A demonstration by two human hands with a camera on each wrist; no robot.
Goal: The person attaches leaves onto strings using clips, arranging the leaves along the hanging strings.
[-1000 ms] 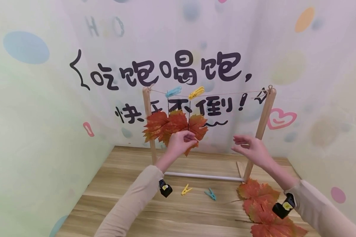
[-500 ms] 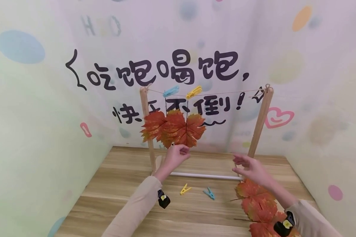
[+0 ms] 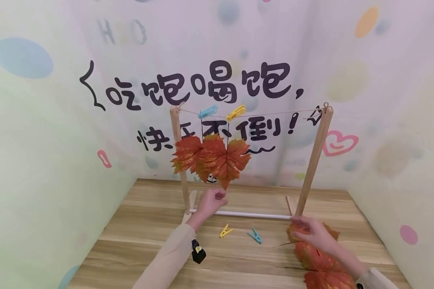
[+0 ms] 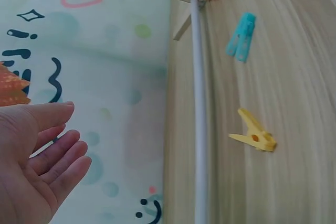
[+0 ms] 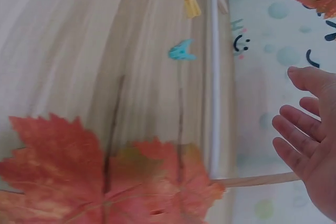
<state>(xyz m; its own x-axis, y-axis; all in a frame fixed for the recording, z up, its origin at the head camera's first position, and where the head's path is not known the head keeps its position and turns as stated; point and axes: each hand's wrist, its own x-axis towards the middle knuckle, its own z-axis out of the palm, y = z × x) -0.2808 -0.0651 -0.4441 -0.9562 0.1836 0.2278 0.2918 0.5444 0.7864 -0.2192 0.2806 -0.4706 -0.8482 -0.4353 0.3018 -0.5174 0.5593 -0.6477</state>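
Observation:
Two orange-red artificial leaves hang by their stems from a string; a blue clothespin (image 3: 207, 112) and a yellow clothespin (image 3: 236, 112) clip them there. My left hand (image 3: 211, 202) is just below the tip of the right-hand hanging leaf (image 3: 228, 162), fingers loosely bent and holding nothing. On the right, my right hand (image 3: 312, 233) hovers over more red leaves (image 3: 316, 257) lying on the table. Its fingers are relaxed and nothing is in them, as the right wrist view of that hand (image 5: 310, 129) shows.
A wooden frame with a left post (image 3: 181, 160), a right post (image 3: 314, 160) and a white crossbar (image 3: 253, 215) carries the string. In front of it on the table (image 3: 137, 249) lie a yellow clothespin (image 3: 225, 231) and a blue clothespin (image 3: 254, 236). A printed curtain (image 3: 260, 48) stands behind.
My left hand has come down from the hanging leaf to below it. My right hand has dropped from beside the right post to over the leaves on the table.

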